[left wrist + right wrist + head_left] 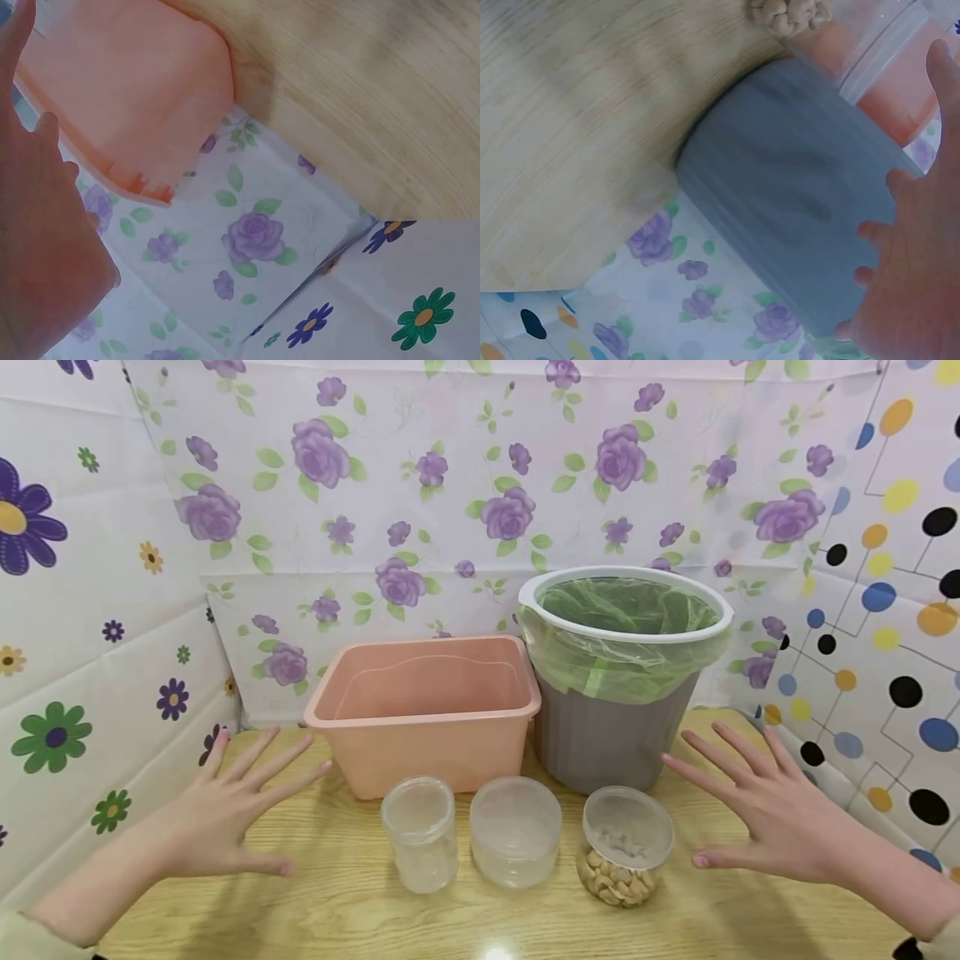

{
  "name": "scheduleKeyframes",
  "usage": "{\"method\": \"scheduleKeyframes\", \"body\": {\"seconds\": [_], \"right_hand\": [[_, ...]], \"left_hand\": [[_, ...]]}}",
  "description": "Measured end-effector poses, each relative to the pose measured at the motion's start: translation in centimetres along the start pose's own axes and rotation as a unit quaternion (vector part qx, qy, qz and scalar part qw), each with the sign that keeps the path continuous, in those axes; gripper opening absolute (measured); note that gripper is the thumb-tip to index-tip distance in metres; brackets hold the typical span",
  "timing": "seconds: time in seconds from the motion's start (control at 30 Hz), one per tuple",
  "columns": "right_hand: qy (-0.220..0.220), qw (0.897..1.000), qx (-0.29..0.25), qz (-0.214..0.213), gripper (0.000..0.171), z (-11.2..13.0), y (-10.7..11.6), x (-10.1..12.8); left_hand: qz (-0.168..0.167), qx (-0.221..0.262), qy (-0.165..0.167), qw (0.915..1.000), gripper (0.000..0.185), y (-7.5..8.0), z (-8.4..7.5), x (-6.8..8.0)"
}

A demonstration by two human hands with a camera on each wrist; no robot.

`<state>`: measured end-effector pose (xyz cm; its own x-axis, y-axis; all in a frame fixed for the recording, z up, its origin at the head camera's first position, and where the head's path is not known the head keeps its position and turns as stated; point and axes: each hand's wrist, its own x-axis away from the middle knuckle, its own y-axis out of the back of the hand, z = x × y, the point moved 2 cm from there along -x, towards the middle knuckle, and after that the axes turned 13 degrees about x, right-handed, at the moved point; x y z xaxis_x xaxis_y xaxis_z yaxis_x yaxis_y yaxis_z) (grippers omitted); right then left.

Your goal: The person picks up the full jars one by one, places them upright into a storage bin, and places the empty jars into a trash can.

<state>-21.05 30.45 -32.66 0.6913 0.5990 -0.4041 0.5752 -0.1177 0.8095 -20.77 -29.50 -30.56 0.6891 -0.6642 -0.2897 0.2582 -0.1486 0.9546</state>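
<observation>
Flanking a nut-filled jar (625,847) and two empty jars, both hands spread flat.

On the wooden surface (360,902) I count 3 clear lidded jars in 1 row: 1 empty jar on the left (420,833), 1 wider empty jar in the middle (515,831), and 1 jar of nuts on the right (624,847). Behind them stand 2 larger containers: 1 pink tub (423,714) and 1 grey bin (618,681), which carries 1 green liner bag (622,639). 2 hands are spread over the surface: 1 left hand (225,810), 1 right hand (765,810).
</observation>
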Motion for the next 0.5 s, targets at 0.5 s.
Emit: {"method": "scheduleKeyframes", "body": {"seconds": [0.5], "right_hand": [[0.041,0.998,0.023,-0.043,0.102,0.9,1.3,-2.3]], "left_hand": [[0.006,-0.004,0.063,0.9980,0.100,3.2,1.5,-1.5]]}}
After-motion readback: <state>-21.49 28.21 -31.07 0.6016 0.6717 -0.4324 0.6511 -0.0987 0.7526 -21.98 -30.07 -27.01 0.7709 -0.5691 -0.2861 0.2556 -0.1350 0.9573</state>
